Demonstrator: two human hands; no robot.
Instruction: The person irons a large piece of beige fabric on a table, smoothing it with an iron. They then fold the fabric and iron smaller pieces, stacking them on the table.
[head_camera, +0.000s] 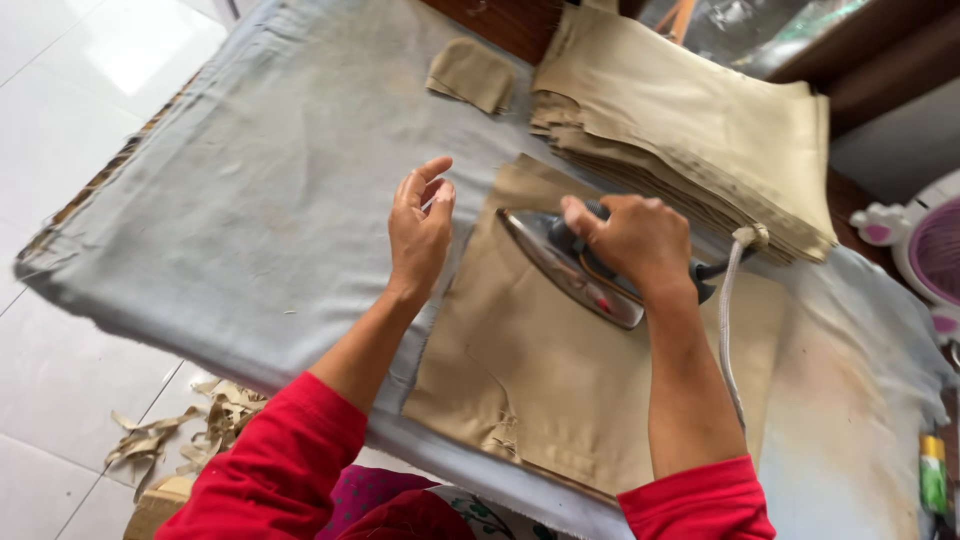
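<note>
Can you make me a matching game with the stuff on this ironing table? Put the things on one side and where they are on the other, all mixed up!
Things:
1. iron
2. small folded piece
3. fabric scraps
4. stack of cut cloth

Places:
A. on the floor tiles
B. under the right hand
C. alone near the table's far edge
D. piled at the far right of the table

Pairs: 1-B, 2-C, 3-A, 4-D

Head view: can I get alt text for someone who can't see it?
The right hand grips an iron on a tan fabric piece lying on a grey padded table. The left hand hovers open beside the fabric; a stack of tan pieces lies behind.
</note>
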